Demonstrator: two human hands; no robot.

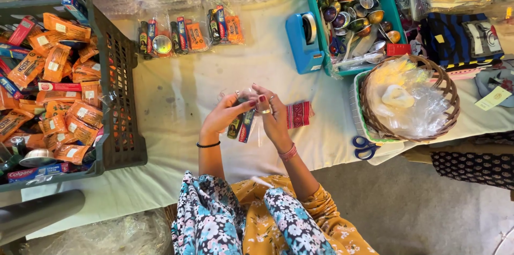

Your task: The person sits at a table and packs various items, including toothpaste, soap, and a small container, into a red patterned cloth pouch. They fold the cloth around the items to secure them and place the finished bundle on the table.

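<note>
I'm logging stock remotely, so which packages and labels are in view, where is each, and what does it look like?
Orange sachets: heaped in the dark crate at left, flat, white stickers.
Toothpaste box: crate's near edge, long, red and white.
Clear kit bags: three on the cloth at top centre, holding small tubes and orange sachets.
Clear bag: between left hand and right hand, holding small tubes.

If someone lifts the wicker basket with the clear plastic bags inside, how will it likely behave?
The wicker basket looks rigid, so it should probably keep its shape. The clear plastic bags heaped inside seem light and loose; they may shift or spill if it tilts. It overhangs the table edge, so a push might tip it.
</note>
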